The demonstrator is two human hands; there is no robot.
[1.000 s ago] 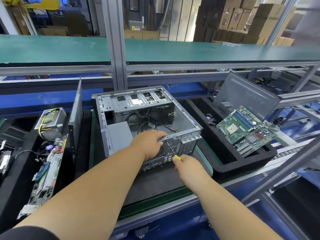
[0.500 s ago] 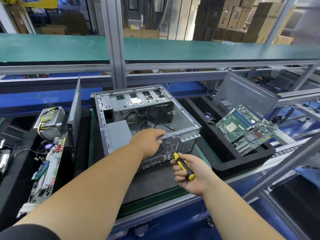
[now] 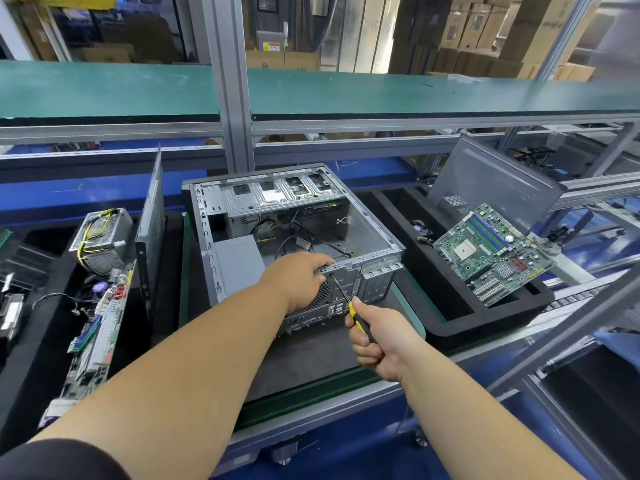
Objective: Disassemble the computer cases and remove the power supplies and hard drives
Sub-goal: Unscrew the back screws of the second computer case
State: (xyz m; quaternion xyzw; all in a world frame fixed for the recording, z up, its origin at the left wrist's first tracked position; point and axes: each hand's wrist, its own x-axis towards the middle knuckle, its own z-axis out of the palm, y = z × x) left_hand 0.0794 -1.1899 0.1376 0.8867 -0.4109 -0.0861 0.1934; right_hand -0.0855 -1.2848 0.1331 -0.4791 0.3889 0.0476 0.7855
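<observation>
Since earlier frame, yellow-black-handled screwdriver (image 3: 356, 315) is re-fisted by right hand (image 3: 377, 344); open grey metal computer case (image 3: 294, 237) rear edge, 6 o'clock side, is gripped by left hand (image 3: 298, 278).

The case (image 3: 298, 233) lies open on top, its right half bare metal, while cables (image 3: 294, 237) and a grey box (image 3: 239, 261) crowd its left. An upright panel (image 3: 150, 230) walls off the case's left; a foam tray (image 3: 460, 317) with a motherboard (image 3: 491, 252) flanks its right.

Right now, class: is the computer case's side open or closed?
Open: the computer case lies with its side panel off, and cables and bare metal floor show inside.
</observation>
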